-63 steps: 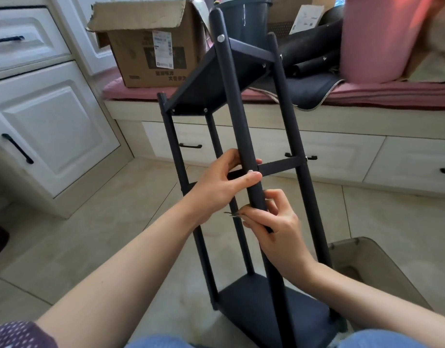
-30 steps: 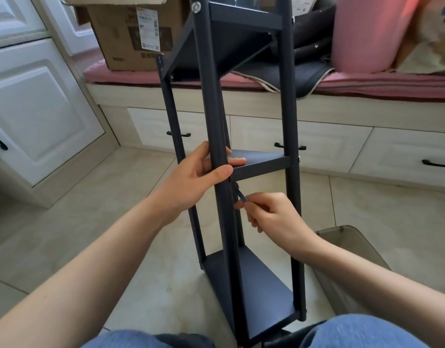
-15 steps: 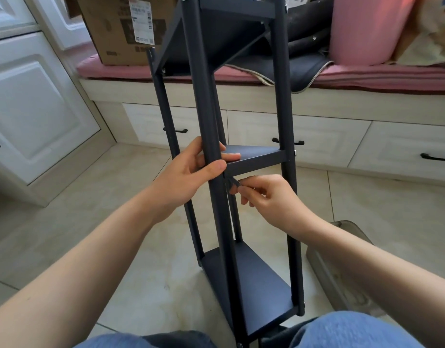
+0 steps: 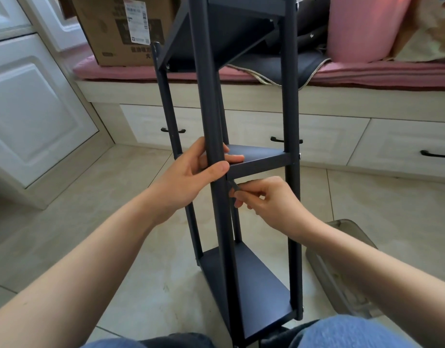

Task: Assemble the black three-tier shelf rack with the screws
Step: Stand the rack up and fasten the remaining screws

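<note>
- Black three-tier shelf rack (image 4: 289,104) — slim dark metal frame, four round posts, three flat shelves; stands upright on the tiled floor (image 4: 65,222) between the person's knees.
- Left hand (image 4: 191,177) — grip wrapped around the near post at the middle shelf (image 4: 261,156), thumb across the front.
- Right hand (image 4: 269,199) — grip pinching a small dark tool (image 4: 234,185) just under that shelf's corner.
- Versus half a second ago — the right hand sits slightly lower; the left hand's hold and the rack's stance unchanged.
</note>
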`<state>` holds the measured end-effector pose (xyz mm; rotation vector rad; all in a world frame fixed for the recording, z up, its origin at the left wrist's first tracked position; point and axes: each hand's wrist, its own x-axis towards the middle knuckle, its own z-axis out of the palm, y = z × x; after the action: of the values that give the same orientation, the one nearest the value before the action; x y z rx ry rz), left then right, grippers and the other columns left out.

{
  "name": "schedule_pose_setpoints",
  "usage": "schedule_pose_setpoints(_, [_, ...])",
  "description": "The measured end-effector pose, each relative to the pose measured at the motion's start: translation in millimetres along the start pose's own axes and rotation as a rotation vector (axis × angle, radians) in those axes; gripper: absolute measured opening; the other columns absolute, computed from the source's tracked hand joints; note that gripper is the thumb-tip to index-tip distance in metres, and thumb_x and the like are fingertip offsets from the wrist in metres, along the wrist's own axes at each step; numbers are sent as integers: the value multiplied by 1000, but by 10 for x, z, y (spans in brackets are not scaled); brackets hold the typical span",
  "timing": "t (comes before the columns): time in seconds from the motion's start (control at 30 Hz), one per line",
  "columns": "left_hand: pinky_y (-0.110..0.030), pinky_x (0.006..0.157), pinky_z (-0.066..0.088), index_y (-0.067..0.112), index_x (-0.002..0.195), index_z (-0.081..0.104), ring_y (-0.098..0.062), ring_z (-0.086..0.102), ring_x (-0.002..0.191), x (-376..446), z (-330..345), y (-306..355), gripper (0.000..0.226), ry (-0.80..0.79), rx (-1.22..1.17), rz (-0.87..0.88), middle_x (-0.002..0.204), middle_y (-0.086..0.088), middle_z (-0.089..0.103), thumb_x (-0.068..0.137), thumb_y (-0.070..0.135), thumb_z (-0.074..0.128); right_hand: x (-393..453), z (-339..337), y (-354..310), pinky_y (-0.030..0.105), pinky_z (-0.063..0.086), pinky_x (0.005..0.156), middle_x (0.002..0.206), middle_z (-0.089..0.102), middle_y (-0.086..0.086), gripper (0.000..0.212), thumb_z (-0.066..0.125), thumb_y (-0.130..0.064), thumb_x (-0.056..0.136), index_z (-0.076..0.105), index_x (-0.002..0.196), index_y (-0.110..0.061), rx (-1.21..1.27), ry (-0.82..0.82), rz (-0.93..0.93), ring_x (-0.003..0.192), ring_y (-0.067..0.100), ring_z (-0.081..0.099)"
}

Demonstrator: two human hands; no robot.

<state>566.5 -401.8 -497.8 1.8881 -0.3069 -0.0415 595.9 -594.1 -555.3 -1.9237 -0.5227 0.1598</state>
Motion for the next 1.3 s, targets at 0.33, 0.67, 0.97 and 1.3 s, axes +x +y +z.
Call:
schedule_pose_setpoints(0.33, [-32, 104, 40, 24, 117, 50, -7, 58, 126, 32, -9, -23, 21, -20, -5, 8, 126, 10, 70, 98, 32, 55, 100, 367, 135, 20, 50, 68, 69, 69, -19, 16, 64, -13, 94, 79, 95, -9, 156, 178, -101, 70, 5, 64])
schedule_pose_setpoints(0.67, [-57, 105, 45, 25, 116, 51, -12, 61, 121, 37, -5, 12, 21, -35, 48, 2, 125, 11, 70, 96, 30, 53, 259, 679, 237, 22, 55, 71, 82, 75, -4, 14, 63, -4, 93, 77, 92, -8, 317, 305, -177, 79, 12, 70])
schedule_pose_setpoints(0.97, [-21, 101, 47, 19, 118, 50, -3, 59, 122, 28, 33, 45, 17, -57, 18, 1, 124, 11, 70, 102, 20, 52, 25, 382, 177, 31, 50, 61, 66, 62, 1, 25, 56, -10, 99, 71, 80, -11, 222, 135, -68, 62, 18, 56])
schedule_pose_setpoints(1.3, [-10, 90, 46, 13, 123, 50, -3, 64, 115, -14, 109, 108, 23, -71, -18, -11, 120, 12, 72, 101, 19, 53, -118, -147, 72, 16, 43, 66, 92, 74, -3, 23, 57, -19, 99, 77, 91, -26, 77, -22, -52, 76, 3, 59])
